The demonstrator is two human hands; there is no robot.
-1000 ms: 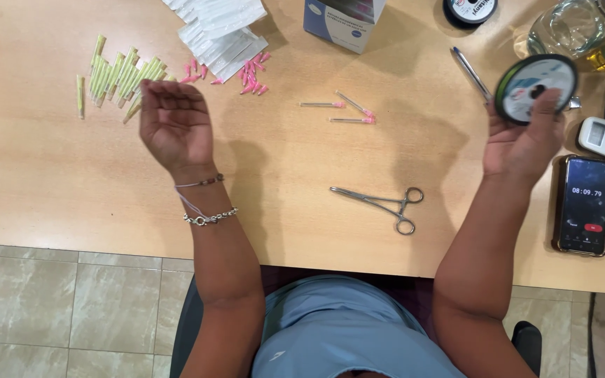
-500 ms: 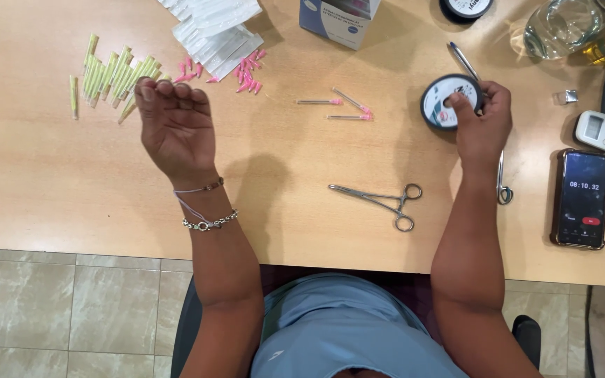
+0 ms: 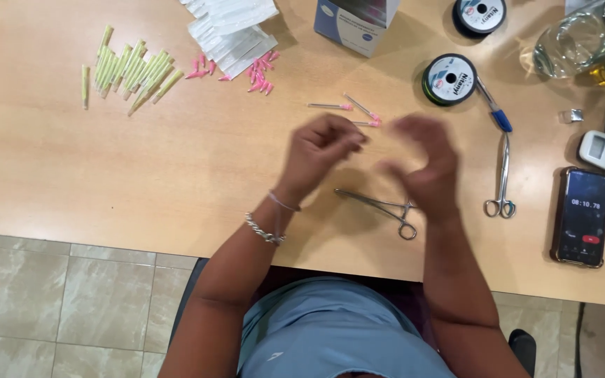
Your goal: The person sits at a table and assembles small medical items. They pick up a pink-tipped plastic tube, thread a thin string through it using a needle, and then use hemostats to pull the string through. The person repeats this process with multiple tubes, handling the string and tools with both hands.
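Steel forceps lie on the wooden table, just below our hands. Our left hand pinches its fingertips together; our right hand is blurred, its grip unclear. We judge the forceps light, stiff and slick, best taken by the ring handles. Pink-hubbed needles lie just beyond; tiled floor below.

Table showing light tan wood grain. Needle caps lying pale yellow-green; smaller hubs showing pink. Forceps and scissors gleaming silver. Pen showing blue grip. Spool showing black rim, white label. Phone glowing black, red button. Floor tiles showing mottled grey-beige. Shirt showing grey-blue.
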